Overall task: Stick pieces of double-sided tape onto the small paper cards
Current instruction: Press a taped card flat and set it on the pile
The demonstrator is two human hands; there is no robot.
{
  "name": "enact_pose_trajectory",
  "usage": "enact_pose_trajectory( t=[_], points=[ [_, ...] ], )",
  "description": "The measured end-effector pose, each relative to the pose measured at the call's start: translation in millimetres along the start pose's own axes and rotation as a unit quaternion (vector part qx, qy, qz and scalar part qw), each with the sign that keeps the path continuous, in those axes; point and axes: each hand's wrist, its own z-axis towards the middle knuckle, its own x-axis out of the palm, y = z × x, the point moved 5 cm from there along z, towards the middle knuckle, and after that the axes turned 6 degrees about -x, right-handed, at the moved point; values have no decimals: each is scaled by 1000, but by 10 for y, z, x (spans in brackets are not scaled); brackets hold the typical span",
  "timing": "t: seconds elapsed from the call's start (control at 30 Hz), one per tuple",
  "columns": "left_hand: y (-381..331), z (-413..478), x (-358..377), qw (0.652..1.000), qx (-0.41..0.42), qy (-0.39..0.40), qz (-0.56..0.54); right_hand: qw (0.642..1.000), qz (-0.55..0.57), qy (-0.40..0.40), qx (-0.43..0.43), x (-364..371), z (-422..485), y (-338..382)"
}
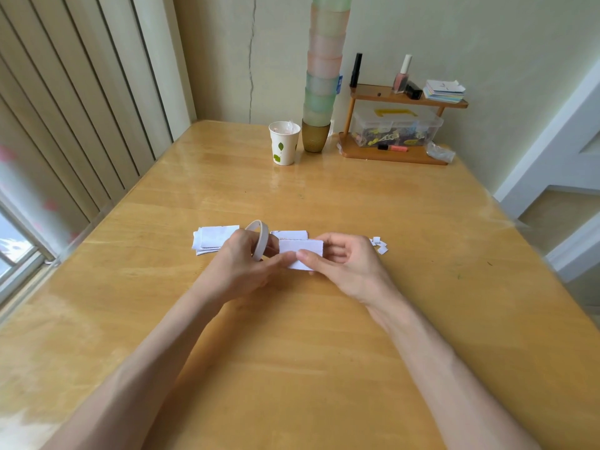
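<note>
Fingers (pixel 306 255) of right hand (pixel 347 267) pinch small paper card (pixel 300 248) just above counter (pixel 292 352). Left hand (pixel 240 264) curls round tape roll (pixel 261 243), 1 fingertip touching the card's left end. Best bet: lay tape flat along card edge, press firm, tear clean. Card stack (pixel 211 241) sits left, scraps (pixel 380 245) right; open counter on the near side.

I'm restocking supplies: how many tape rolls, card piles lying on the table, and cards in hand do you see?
Tape roll: 1
Card piles, left pile and rear pile: 2
Held card: 1
Total: 4
</note>
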Motion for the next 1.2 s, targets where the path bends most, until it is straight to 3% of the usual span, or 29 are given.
enact_pose_trajectory(
  t=[0.17,0.43,0.57,1.2],
  points=[
    [-93,-62,26,1000,22,6,-22,999,-37,-17,-11,41,10,-25],
    [-140,-95,57,996,43,-80,-21,995,9,-97,-15,76,15,-4],
    [-137,-97,81,993,49,-83,-68,991,-5,-136,-13,52,17,20],
    [-193,-141,62,989,35,-118,-78,987,-17,-153,-54,82,-24,134]
  ],
)
